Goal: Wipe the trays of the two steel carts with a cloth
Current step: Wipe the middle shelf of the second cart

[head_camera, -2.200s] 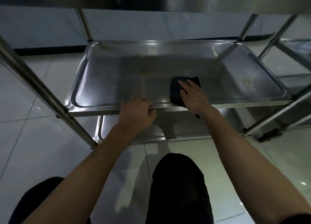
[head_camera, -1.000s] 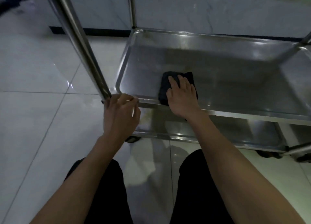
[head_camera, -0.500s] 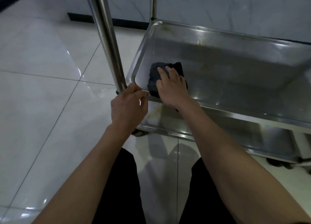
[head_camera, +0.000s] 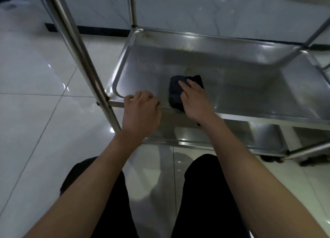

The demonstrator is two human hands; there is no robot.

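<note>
Down at the middle tray [head_camera: 232, 71] of the steel cart, the right hand [head_camera: 194, 100] lies flat on a dark cloth [head_camera: 175, 93], fingers straight and spread slightly, pressing the cloth onto the tray floor close to the tray's near rim and toward its left end. Part of the cloth hangs over that near rim beneath the wrist. Just left of the cloth, the left hand [head_camera: 141, 111] curls its fingers over the tray's near rim, gripping the edge, with the knuckles toward the camera. Beyond the cloth, toward the far wall of the tray, a faint yellowish smear shows on the steel, and another brownish mark sits near the tray's far-left corner. At the tray's near-left corner a steel upright post [head_camera: 80, 52] rises steeply out of the top of the view, and a second post [head_camera: 131, 7] stands at the far-left corner. Below the tray, a lower tray [head_camera: 250, 136] of the same cart is visible, partly hidden by the forearms. Under and around the tray lies a glossy white tiled floor [head_camera: 35, 73], and past the tray's far side runs a pale marbled wall with a dark baseboard. Nearest the camera, below the tray, are the person's two knees in dark trousers [head_camera: 205, 193].
</note>
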